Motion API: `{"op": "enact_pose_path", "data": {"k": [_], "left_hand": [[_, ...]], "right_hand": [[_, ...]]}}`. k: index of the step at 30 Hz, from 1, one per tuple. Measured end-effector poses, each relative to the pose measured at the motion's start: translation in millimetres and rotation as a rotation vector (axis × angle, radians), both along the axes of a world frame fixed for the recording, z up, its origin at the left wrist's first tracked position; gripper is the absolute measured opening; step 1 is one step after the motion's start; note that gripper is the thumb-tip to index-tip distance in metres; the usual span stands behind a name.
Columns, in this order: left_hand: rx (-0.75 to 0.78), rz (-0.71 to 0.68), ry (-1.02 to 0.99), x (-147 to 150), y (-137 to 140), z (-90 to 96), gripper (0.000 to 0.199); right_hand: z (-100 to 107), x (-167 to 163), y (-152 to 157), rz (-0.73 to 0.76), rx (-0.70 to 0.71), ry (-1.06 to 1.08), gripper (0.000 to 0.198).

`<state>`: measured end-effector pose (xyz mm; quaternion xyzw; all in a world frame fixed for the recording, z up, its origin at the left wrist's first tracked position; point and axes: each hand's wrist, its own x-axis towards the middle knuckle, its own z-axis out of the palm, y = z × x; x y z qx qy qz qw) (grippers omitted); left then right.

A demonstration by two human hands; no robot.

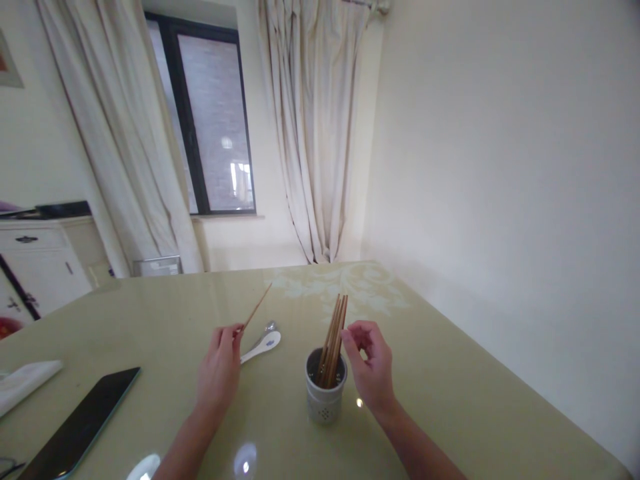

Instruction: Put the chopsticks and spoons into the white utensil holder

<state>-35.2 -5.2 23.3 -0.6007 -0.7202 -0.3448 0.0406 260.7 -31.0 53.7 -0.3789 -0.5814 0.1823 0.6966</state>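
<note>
My left hand (pixel 220 363) pinches one thin wooden chopstick (pixel 257 307), which slants up and away to the right above the table. Just beyond that hand lies a white spoon (pixel 269 342) with a blue mark, partly covered by the fingers. Behind it is a shiny, greyish spoon-like piece (pixel 271 327). A light grey holder (pixel 325 405) with a pattern of small holes stands upright between my hands. Several wooden chopsticks (pixel 334 340) lean to the right inside it. At their right side, my right hand (pixel 371 367) has its thumb and forefinger closed at the outermost chopstick.
The glossy greenish table (pixel 440 413) reaches toward a window and curtains. On the left rest a dark tablet (pixel 83 427) and a white object (pixel 27 383). A white round-edged item (pixel 144 468) shows at the front edge. A wall (pixel 525 200) runs along the right.
</note>
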Motion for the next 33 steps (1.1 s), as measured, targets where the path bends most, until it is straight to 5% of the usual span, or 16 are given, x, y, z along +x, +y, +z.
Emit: {"op": "enact_pose_path", "data": {"k": [6,9,13,20,26,33], "left_hand": [[0.52,-0.547,0.028,56,-28,-4.4,0.03],[0.615,-0.707,0.063,74,-39,-5.6,0.024],[0.505,-0.712,-0.022,77,-43,-9.8,0.028],[0.123,-0.895,-0.384,85,-46,-24.4,0.078],[-0.032,-0.868,-0.56,96,-47,-24.9,0.072],[0.027,-0.864,-0.55,93,-44,-21.0,0.073]], "right_hand": [[-4,0,-15,0.162,0.084,-0.215,0.025],[-4,-5,-20,0.228,0.034,-0.188,0.024],[3,-7,-14,0.292,-0.075,0.105,0.031],[23,23,13,0.033,-0.024,0.482,0.037],[11,15,14,0.082,-0.142,0.267,0.041],[-2,-1,9,0.07,-0.233,-0.134,0.032]]}}
